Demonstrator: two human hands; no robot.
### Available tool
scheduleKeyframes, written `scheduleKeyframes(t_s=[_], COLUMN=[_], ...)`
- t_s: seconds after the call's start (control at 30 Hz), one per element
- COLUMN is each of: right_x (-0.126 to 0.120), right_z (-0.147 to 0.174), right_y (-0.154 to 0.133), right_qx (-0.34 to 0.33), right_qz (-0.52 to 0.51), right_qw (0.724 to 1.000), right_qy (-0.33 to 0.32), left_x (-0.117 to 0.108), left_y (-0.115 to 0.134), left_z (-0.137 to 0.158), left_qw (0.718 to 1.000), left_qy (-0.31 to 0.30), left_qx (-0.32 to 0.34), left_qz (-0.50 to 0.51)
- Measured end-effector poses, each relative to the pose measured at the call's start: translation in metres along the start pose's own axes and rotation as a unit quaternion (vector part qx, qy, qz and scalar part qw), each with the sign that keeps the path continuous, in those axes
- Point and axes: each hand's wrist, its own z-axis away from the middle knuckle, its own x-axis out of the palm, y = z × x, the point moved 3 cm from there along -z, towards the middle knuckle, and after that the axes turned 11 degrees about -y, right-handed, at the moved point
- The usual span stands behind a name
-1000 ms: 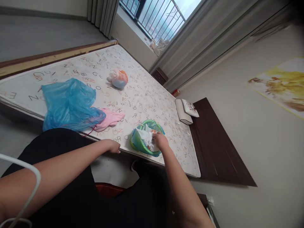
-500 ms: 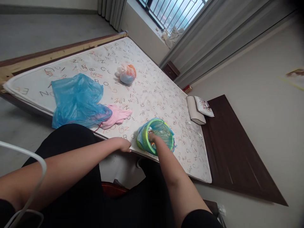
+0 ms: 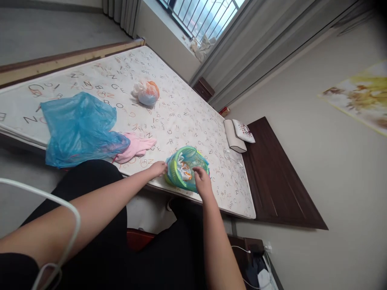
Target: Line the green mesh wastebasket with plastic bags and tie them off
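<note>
A: Basket, green plastic mesh, sits near the front edge of the mattress, tipped so its mouth faces the camera. White and orange cloth bunched inside.

B: Hands?

A: Left hand rests against the basket's left rim, fingers loosely curled, nothing clamped in it that I can see. Right hand is at the basket's near rim, fingers bent toward the cloth; can't tell if it is pinching the cloth or just touching it.

B: What else is on the bed?

A: Blue plastic bag, crumpled, at the left near the edge. Pink cloth just beside it, partly under the bag. Round bundle, white, orange and blue, further back mid-mattress, well apart from the basket. Pillow at the head end by the dark headboard.

B: Mattress cover?

A: White, printed with scattered letters. Window with bars beyond the far end.
</note>
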Motion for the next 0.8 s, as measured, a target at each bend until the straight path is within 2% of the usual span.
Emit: scheduleKeyframes(t_s=[0.1, 0.13, 0.2, 0.27, 0.33, 0.47, 0.57, 0.7, 0.73, 0.8], right_x=[0.015, 0.017, 0.021, 0.021, 0.02, 0.02, 0.022, 0.022, 0.021, 0.019], right_z=[0.04, 0.049, 0.063, 0.069, 0.069, 0.057, 0.041, 0.017, 0.012, 0.003], right_y=[0.02, 0.032, 0.062, 0.092, 0.115, 0.141, 0.148, 0.148, 0.148, 0.145], right_qx=[0.008, 0.043, 0.16, 0.259, 0.301, 0.316, 0.305, 0.271, 0.261, 0.239], right_qz=[0.013, 0.005, -0.05, -0.123, -0.184, -0.288, -0.342, -0.396, -0.397, -0.348], right_qw=[0.993, 0.985, 0.96, 0.934, 0.921, 0.898, 0.883, 0.87, 0.872, 0.898], right_qy=[0.118, 0.166, 0.223, 0.212, 0.166, 0.105, 0.101, 0.116, 0.119, 0.121], left_x=[-0.008, -0.008, -0.003, 0.003, 0.007, 0.007, 0.004, -0.006, -0.009, -0.013], left_y=[0.004, 0.005, 0.006, 0.008, 0.011, 0.018, 0.026, 0.045, 0.05, 0.061], left_z=[-0.007, -0.008, -0.009, -0.009, -0.009, -0.009, -0.012, -0.016, -0.016, -0.014], left_qw=[0.992, 0.988, 0.981, 0.976, 0.97, 0.959, 0.953, 0.95, 0.951, 0.949], left_qy=[0.079, 0.089, 0.085, 0.071, 0.069, 0.072, 0.086, 0.138, 0.146, 0.167], left_qx=[-0.036, -0.044, -0.049, -0.042, -0.034, -0.026, -0.016, 0.024, 0.04, 0.082], left_qz=[0.096, 0.122, 0.167, 0.203, 0.231, 0.274, 0.29, 0.278, 0.269, 0.256])
